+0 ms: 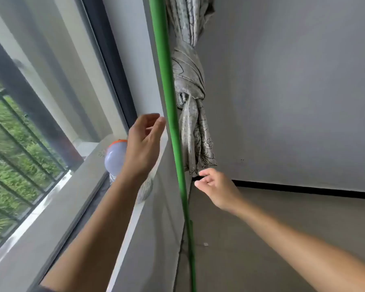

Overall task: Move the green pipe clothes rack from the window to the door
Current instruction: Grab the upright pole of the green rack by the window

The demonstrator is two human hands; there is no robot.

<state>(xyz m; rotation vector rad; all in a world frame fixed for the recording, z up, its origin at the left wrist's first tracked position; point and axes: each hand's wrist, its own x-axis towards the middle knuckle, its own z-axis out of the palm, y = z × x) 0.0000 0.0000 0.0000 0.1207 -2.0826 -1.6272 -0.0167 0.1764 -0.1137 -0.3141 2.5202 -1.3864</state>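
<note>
Window corner, knotted curtain (191,98) | green pipe (170,106) upright | our left hand (144,148) spread beside it | right hand (216,186) loosely curled, holding nothing

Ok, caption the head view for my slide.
Both open hands, left hand and right hand, reach for the green pipe beside the window.

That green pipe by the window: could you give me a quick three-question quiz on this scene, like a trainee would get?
1. True or false: the left hand is closed around the green pipe.
2. What hangs just behind the pipe? A) a knotted curtain B) a coat C) a towel
3. Fill in: the bottle with the orange cap stands on the window ____.

Key:
1. False. Both the left hand and the right hand are open, either side of the pipe, not gripping it.
2. A, the knotted curtain.
3. Sill.
</note>
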